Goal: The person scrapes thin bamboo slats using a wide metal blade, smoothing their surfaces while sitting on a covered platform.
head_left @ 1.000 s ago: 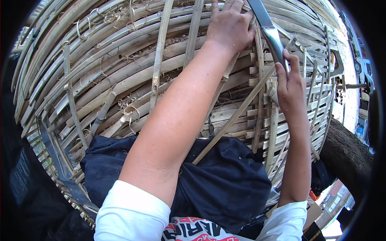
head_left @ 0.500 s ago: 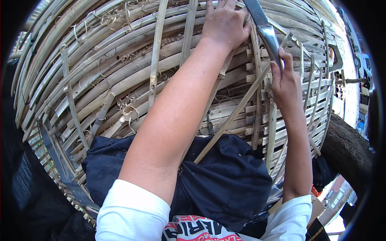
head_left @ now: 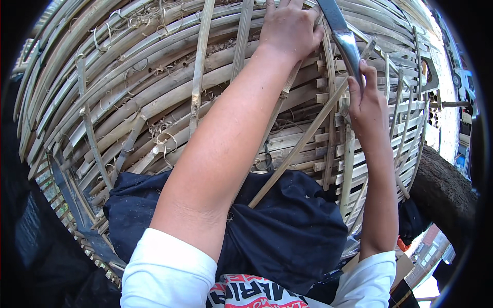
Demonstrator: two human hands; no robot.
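My right hand [head_left: 371, 105] is closed round the grip of a large knife [head_left: 345, 38]. Its long grey blade points up past the upper edge, just right of my left hand [head_left: 288, 31]. That hand reaches far forward with its back toward me and its fingertips cut off by the frame. A bamboo strip [head_left: 280, 105] runs from my lap, under my left forearm, up to the left hand, which appears closed on it. Another bamboo strip [head_left: 303, 141] slants from my lap toward the knife. Dark cloth [head_left: 287, 231] covers my lap.
Split bamboo slats [head_left: 169, 97] form a broad layered surface ahead, with curled shavings [head_left: 164, 141] on it. Thin upright sticks [head_left: 199, 66] cross the slats. At the right lies a thick brown log [head_left: 441, 179]. A parked vehicle [head_left: 465, 82] shows beyond.
Both hands and the knife have shifted very slightly to the right. The grips look the same.
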